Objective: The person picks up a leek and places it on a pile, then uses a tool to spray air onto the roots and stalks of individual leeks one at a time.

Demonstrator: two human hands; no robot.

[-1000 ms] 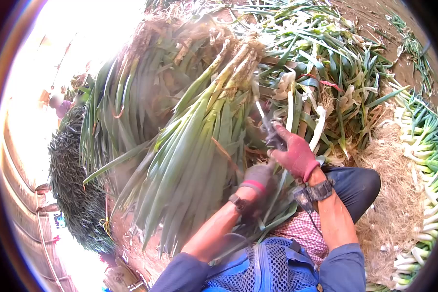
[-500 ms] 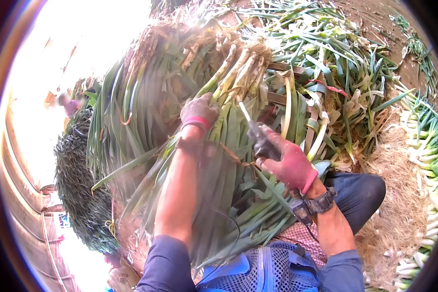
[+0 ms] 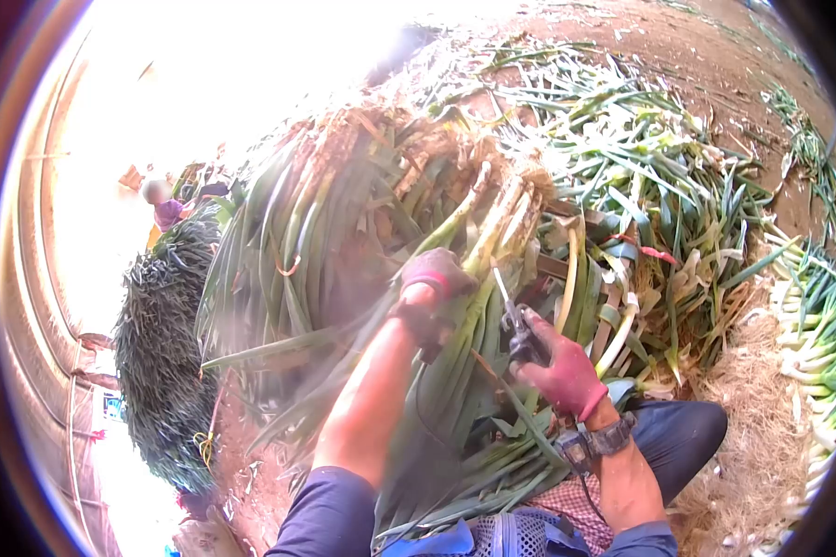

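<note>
1. I have the leek-like stalks (image 3: 503, 227) just beyond the left hand's fingers, dirt-streaked bases and matted roots (image 3: 532, 181) pointing away, green leaves running back beneath that wrist.
2. The left hand (image 3: 441, 271), gloved, lies on them with its fingers bent; I cannot tell whether they pinch a stalk or merely press.
3. The right hand (image 3: 562, 371) has its fingers wrapped around the dark handle of a slim-tipped tool (image 3: 522, 339), whose pale tip points at the stalks, just beside the left fingers; contact is unclear.
4. I judge the step in hand as steadying stalks while working the tool along them; the next move calls for keeping the tip clear of the left fingers.
5. Left of the left fingers spreads a larger leafy heap (image 3: 293, 223); beyond the right fingers, a loose leaf pile (image 3: 641, 176); well to their right, a row of pale-ended stalks (image 3: 813, 357).
</note>
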